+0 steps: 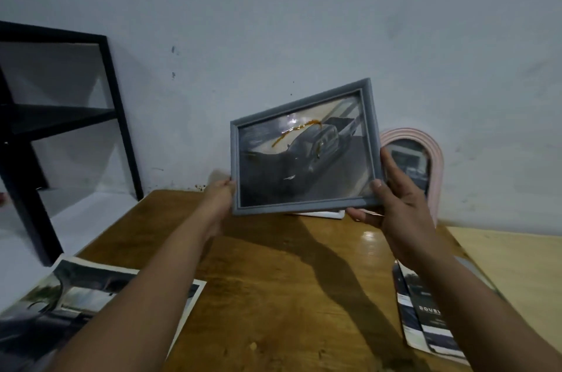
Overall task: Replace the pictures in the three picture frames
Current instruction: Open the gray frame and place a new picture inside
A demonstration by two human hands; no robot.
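Head view: centre frame, left hand (219,192) and right hand (393,207) grip the tilted grey rectangular picture frame (304,148) by its sides above the brown wooden table (289,274).

Grey picture frame (304,149) tilted above wooden table (273,280), left hand (220,196) and right hand (395,204) gripping its sides (car photo inside)

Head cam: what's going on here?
A person holds a grey picture frame up above a wooden table, tilted, with a car photo in it. The left hand grips its left edge and the right hand its lower right corner. A pink arched frame stands behind against the wall. A loose printed photo lies at the near left, and leaflets at the near right.
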